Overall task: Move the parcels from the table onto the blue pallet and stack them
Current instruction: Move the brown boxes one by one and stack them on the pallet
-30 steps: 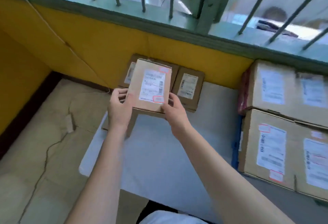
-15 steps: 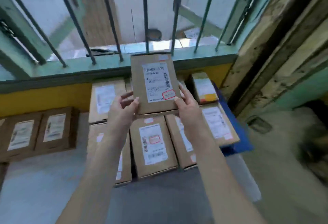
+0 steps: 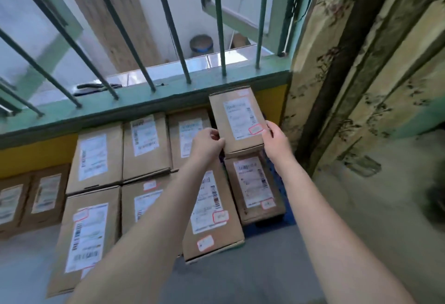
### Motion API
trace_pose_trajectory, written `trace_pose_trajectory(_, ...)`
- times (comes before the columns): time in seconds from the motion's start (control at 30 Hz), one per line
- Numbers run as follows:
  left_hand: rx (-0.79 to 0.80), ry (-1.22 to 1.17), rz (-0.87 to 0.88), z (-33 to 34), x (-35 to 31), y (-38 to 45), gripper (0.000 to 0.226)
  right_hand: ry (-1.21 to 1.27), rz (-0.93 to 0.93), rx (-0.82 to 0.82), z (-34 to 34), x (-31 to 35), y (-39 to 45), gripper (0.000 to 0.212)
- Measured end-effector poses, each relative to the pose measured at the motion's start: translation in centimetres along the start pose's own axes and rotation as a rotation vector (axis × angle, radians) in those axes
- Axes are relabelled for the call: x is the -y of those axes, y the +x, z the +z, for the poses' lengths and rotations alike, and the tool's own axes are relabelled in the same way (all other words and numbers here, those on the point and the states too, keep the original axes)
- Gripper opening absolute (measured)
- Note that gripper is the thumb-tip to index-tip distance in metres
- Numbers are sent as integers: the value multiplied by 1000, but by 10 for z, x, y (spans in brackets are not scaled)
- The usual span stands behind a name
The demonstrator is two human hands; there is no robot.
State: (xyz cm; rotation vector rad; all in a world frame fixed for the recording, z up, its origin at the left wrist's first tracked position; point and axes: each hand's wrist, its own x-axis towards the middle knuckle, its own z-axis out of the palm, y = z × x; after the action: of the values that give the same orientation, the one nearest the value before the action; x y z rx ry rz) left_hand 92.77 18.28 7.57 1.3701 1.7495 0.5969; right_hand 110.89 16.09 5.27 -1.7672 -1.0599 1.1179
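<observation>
Under the barred window point(image 3: 168, 38), both hands, left hand point(image 3: 209, 142) and right hand point(image 3: 274, 138), grasp a small parcel point(image 3: 237, 119) over the far right stack point(image 3: 255, 183). If it lands crooked, it could slide off the edge.

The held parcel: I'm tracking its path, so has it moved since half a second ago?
Yes. The held parcel has gone right along the green window sill, toward the stack's right end.

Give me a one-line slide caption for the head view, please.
Both hands, left hand and right hand, hold a labelled parcel above stacked parcels by the barred window.
</observation>
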Motion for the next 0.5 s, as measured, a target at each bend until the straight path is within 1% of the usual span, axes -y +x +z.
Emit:
trace_pose_trajectory(0.07, 26, 165, 28, 7, 6, 8, 24, -47, 13, 47, 4, -5, 5, 37)
trace_pose_trajectory(0.13, 23, 267, 54, 11, 12, 14, 23, -82, 17, 81, 8, -8, 8, 39)
trace_pose_trajectory(0.23, -5, 297, 37, 9, 16, 18, 26, -122, 0, 76, 13, -10, 12, 39)
trace_pose_trajectory(0.33, -27, 316, 38, 8, 20, 21, 17, -173, -23, 58, 17, -12, 10, 36)
trace_pose_trajectory(0.43, -15, 341, 60, 7, 23, 22, 30, -255, -32, 64, 19, -6, 10, 34)
trace_pose_trajectory(0.5, -41, 345, 85, 0, 22, 18, 41, -340, -19, 8, 23, 1, 11, 47)
